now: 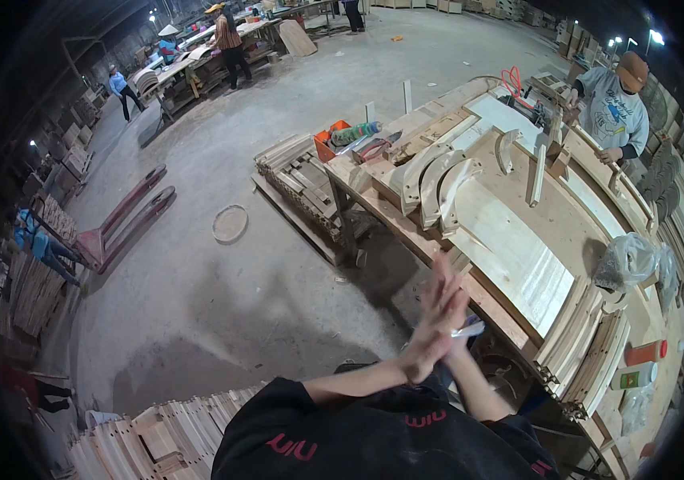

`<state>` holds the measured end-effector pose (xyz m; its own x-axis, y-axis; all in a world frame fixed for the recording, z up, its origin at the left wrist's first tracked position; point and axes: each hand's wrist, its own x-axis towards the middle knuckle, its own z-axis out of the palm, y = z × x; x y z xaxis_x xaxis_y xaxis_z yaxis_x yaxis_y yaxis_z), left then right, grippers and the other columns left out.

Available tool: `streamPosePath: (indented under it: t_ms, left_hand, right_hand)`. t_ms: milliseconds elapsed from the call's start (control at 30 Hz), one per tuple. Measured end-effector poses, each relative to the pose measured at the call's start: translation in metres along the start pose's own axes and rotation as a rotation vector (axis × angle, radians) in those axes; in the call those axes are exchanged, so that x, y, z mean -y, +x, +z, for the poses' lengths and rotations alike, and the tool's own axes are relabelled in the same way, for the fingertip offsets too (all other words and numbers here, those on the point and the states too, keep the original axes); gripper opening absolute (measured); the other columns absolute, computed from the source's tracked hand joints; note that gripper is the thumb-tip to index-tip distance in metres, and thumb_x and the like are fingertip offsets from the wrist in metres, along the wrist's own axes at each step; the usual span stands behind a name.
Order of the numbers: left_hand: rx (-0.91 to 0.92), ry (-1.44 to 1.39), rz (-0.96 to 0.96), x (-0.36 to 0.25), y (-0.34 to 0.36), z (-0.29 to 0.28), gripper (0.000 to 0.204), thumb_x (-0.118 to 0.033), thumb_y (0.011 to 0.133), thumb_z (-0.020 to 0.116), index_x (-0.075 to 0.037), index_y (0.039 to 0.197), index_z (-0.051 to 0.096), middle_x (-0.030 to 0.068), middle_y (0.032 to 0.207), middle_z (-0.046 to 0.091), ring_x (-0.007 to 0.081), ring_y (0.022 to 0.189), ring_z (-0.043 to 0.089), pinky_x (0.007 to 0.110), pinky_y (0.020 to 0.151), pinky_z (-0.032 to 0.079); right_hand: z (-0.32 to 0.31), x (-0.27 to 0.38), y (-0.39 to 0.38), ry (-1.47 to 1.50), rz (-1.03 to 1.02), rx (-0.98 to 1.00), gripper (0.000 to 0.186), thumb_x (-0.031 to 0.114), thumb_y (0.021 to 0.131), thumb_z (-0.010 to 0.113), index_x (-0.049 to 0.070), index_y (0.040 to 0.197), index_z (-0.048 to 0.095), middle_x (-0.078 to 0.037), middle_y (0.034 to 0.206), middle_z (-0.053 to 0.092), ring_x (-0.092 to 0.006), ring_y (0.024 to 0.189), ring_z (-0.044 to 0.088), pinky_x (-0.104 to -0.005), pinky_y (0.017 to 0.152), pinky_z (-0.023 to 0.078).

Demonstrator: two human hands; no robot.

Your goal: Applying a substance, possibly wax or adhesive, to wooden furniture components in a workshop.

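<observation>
At lower centre, left hand point(426, 340) and right hand point(447, 300) pressed palm-to-palm (fingers extended, nothing clearly gripped), beside the wooden workbench point(518, 240).

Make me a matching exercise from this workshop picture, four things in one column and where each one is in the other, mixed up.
Things:
1. person's two hands
2. three curved pale wooden pieces
3. clear crumpled plastic bag
4. red metal pallet jack

Places:
A. on the concrete floor, left of the wooden workbench
B. pressed palm to palm in front of the workbench's near edge
C. on the workbench's right part, beside stacked wooden slats
D. standing side by side on the workbench's middle

Pairs: 1-B, 2-D, 3-C, 4-A
</observation>
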<state>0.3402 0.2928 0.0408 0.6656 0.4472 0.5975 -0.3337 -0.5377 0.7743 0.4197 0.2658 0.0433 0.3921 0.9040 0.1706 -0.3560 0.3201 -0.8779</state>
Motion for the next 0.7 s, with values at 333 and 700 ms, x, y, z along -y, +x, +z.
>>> streamPosePath:
  t_ms: [333,700]
  left_hand:
    - [-0.064,-0.272,-0.169,0.007,-0.015,0.01,0.063,-0.042,0.092,0.014,-0.002,0.139,0.0,0.0143,0.146,-0.004,0.0305,0.134,-0.004,0.039,0.107,-0.001]
    - [-0.113,0.05,0.023,0.008,-0.013,0.001,0.059,-0.034,0.09,0.03,0.001,0.136,0.021,0.0229,0.142,0.014,0.0358,0.133,0.009,0.043,0.107,0.006]
  right_hand:
    - [0.014,0.039,0.014,-0.436,-0.317,0.002,0.068,0.044,0.09,0.033,0.0,0.138,0.014,-0.015,0.146,0.005,-0.0241,0.135,0.002,-0.0349,0.107,0.002]
    - [0.015,0.048,0.007,0.068,-0.158,0.053,0.078,0.055,0.085,0.028,0.002,0.139,0.009,-0.012,0.146,0.009,-0.021,0.134,0.01,-0.0352,0.108,0.007]
